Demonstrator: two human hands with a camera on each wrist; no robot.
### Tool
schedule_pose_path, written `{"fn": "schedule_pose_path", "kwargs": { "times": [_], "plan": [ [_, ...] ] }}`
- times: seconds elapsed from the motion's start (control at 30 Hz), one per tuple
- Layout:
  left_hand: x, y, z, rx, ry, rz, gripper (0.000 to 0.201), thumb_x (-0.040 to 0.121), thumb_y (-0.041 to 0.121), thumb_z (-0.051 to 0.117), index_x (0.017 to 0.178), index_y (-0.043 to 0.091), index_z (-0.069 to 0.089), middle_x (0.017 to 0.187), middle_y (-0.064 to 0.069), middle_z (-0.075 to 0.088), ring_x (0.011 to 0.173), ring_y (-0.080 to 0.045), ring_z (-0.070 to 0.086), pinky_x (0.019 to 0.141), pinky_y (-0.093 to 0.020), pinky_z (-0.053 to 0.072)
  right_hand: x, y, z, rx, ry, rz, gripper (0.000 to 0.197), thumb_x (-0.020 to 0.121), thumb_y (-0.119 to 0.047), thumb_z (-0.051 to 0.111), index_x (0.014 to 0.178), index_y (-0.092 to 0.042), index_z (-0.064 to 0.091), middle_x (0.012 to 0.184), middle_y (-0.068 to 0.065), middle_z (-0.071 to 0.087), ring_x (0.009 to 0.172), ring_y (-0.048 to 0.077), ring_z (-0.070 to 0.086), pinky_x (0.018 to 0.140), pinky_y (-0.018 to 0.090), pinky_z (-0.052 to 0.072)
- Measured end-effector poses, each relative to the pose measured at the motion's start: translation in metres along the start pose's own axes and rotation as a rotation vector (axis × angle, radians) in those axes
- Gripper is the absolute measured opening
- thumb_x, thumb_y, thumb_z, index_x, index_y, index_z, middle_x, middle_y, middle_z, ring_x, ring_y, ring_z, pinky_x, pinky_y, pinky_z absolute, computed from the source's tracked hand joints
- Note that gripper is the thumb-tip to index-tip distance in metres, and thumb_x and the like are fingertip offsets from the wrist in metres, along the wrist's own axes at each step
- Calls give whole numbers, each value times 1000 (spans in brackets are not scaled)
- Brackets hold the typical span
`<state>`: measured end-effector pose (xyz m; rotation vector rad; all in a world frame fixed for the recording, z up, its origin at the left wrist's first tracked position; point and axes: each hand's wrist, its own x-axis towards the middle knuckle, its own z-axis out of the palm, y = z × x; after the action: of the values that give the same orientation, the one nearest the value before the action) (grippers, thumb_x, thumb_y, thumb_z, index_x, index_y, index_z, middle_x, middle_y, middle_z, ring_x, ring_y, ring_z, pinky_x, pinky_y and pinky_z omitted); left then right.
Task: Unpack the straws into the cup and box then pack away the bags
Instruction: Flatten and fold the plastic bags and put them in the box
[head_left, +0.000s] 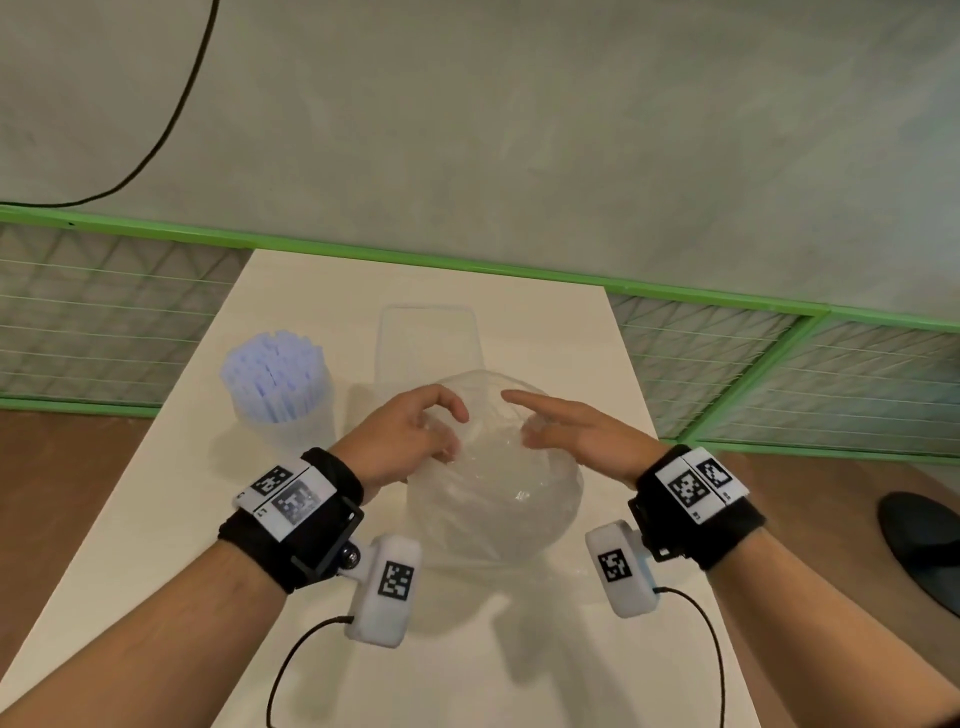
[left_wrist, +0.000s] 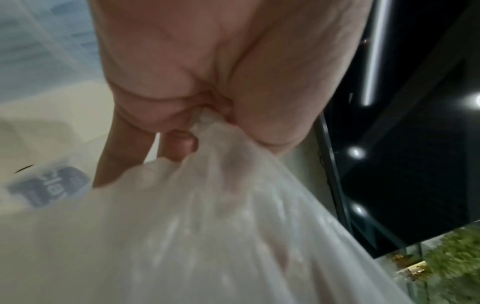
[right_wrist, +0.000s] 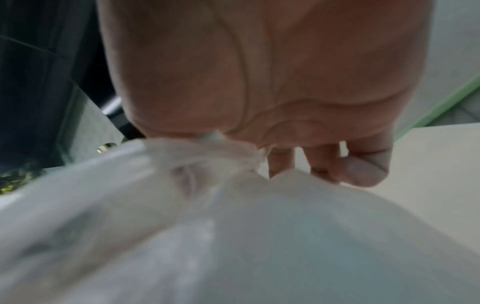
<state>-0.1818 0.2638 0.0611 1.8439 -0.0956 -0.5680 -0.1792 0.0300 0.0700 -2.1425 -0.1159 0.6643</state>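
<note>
Both hands hold a crumpled clear plastic bag (head_left: 493, 499) above the pale counter (head_left: 156, 545).

The left hand (head_left: 402, 441) pinches a gathered fold at the bag's left top, its grip curled round the film; the right hand (head_left: 576, 434) pinches the bag's right top between thumb and palm, forefinger stretched out. Left of the bag stands a translucent plastic cup (head_left: 291, 415) full of pale blue straws (head_left: 272, 374); just behind the bag sits a clear rectangular plastic box (head_left: 426, 338).

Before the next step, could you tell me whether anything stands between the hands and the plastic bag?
Nothing visible does: the left hand and the right hand both already pinch the plastic bag above the table.
</note>
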Motion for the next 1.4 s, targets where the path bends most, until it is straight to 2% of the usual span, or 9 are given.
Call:
{"fn": "schedule_pose_path", "kwargs": {
  "times": [0.17,0.3,0.53,0.67,0.8,0.93,1.1,1.23,1.4],
  "plan": [
    [17,-10,1,131,-44,-39,36,88,-9,42,92,19,66,72,3,62,71,-12,60,85,-34,44,16,10,1,158,-10,87,57,89,-52,58,119,-5,68,93,-17,68,86,-3,63,82,13,44],
    [28,-19,4,226,-133,-121,33,90,-6,48,98,19,68,86,4,62,95,-17,57,89,-27,42,27,31,3,163,-10,182,36,99,-37,52,92,-8,73,97,11,73,95,28,67,105,45,45],
    [17,-9,-11,171,-309,-227,44,92,-4,31,109,31,51,109,-7,53,92,-34,52,66,-55,59,5,27,-21,39,103,-248,34,94,5,51,111,-15,72,114,-9,61,95,-3,54,81,8,38],
    [16,-16,-17,82,-309,-186,40,86,-14,23,86,10,55,104,-5,49,96,-31,46,57,-52,59,-15,28,-30,-105,-136,-224,69,63,-2,40,122,-28,63,122,-23,62,88,14,52,74,20,40],
    [17,-26,-16,-76,-272,-182,32,89,-5,37,68,7,57,92,-12,51,69,-27,56,53,-39,59,-15,39,-36,-165,-118,-240,63,71,8,62,122,-29,59,118,-13,65,82,22,58,75,30,52],
    [9,-43,-25,-315,-336,-128,23,61,21,62,78,8,58,93,-6,63,75,-16,65,65,-31,59,-11,47,-39,-118,-48,-241,36,74,2,76,100,-22,67,100,7,68,69,21,57,79,47,55],
    [4,-71,-33,67,-343,68,42,60,28,80,95,31,57,120,-1,65,92,-16,65,85,-32,50,-6,55,-33,-27,58,-234,21,75,0,80,83,-10,63,76,-2,60,64,15,52,67,36,46],
    [7,-77,-30,120,-239,120,50,50,49,86,95,43,66,122,22,64,107,-3,63,92,-23,46,-12,59,-28,-26,-72,-172,37,69,8,73,93,-18,64,92,0,65,80,11,65,83,31,53],
    [10,-80,-26,162,-163,169,36,59,42,84,90,52,70,140,5,52,135,-4,44,99,-31,44,-18,65,-21,-25,-3,-218,55,52,-7,96,96,-16,65,104,-2,65,95,12,68,93,24,53]
  ]
}}
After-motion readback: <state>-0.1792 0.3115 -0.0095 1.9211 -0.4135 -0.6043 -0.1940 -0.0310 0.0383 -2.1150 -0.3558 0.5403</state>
